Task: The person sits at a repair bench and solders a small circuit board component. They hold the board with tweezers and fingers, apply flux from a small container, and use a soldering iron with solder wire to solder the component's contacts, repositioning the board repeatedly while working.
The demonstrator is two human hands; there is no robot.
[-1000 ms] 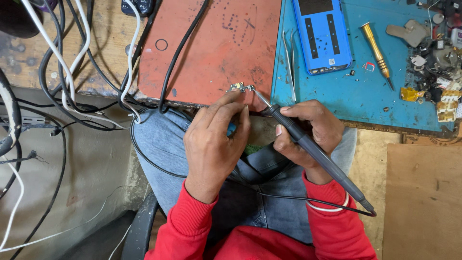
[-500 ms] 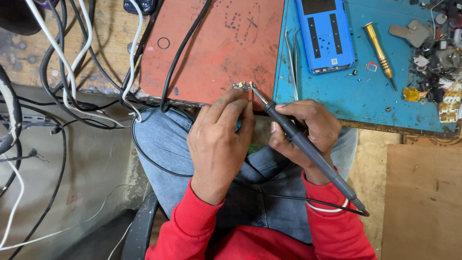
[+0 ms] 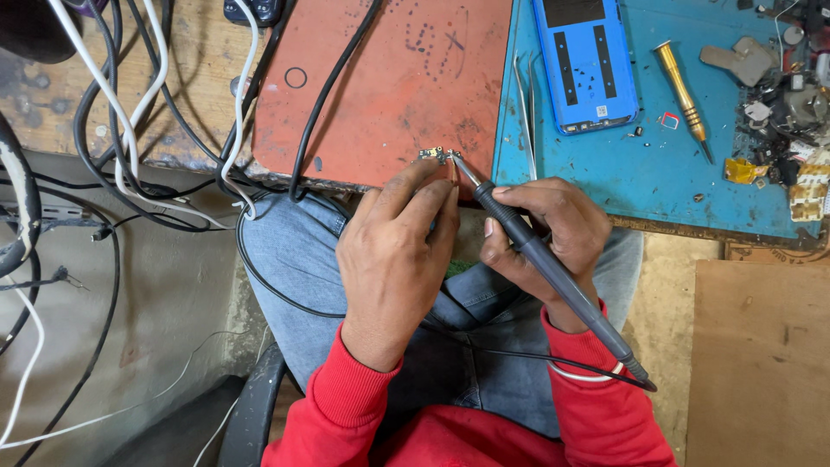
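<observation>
1. Holding the soldering iron (image 3: pixel 553 277) like a pencil works well here. The right hand (image 3: pixel 540 238) has its fingers wrapped tight around the dark handle, and the metal tip touches the tiny part (image 3: pixel 435 156).
2. The left hand (image 3: pixel 393 259) has its fingers close together. The fingertips press down right beside the tiny part to pin it in place. I think those fingers should stay off the hot tip, since they are very near it.
3. I think the tip needs a light, steady touch on just one spot. A slip could push the tiny part off the edge.
4. The black cord (image 3: pixel 519 355) from the iron runs across the lap. It looks best kept loose, so it does not tug the hand.
5. The tiny part sits at the near edge of the red mat (image 3: pixel 380 95), just in front of the person's knees.
6. It is very small and flat, with shiny gold and silver bits. It is too small to see more.
7. Close by on the blue mat (image 3: pixel 622 173) lie tweezers (image 3: pixel 521 112), a blue phone back (image 3: pixel 586 65) and a gold screwdriver (image 3: pixel 681 95).
</observation>
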